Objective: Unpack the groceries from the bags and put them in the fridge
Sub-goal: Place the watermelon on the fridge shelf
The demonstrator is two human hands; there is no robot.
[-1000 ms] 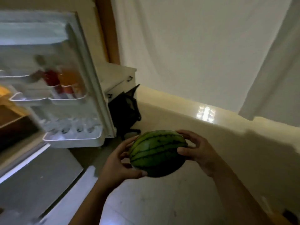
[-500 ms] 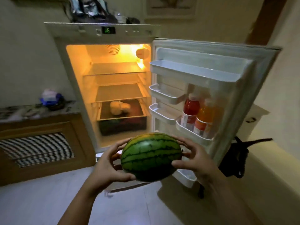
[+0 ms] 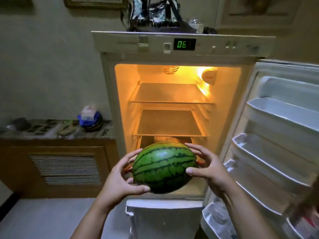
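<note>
Closer to the fridge [image 3: 110, 118] than half a second ago, with its lit interior now filling the centre of the frame and the door [image 3: 283, 135] swung out along the right edge. Held up at lower centre, squarely before the opening: a striped green watermelon [image 3: 164, 167], clasped between both hands. Left hand [image 3: 120, 180] on the melon's left flank, fingers spread and curved round the rind, thumb tucked beneath near the bottom. Right hand [image 3: 207, 168] on the right flank, fingers arched over the upper shoulder, thumb pressed flat against the side. Wrapped around the fruit on both sides, palms facing each other, forearms rising from the bottom edge.

Behind the melon, in the middle of the frame: two bare glass shelves [image 3: 170, 94], one above the other, glowing orange. Just over the top of the melon, a sliver of the lowest compartment with something pale inside, too hidden to name. Above the opening, a green display [image 3: 182, 44] reading 06. On top of the fridge at upper centre, a dark patterned bag [image 3: 151, 14]. White door racks [image 3: 279, 116] stacked down the right side; blurred shapes at the lower right corner, not legible. At left centre, a wooden cabinet with a slatted vent [image 3: 65, 168], and on its stone-topped bench [image 3: 51, 130] a blue bundle [image 3: 89, 118].
</note>
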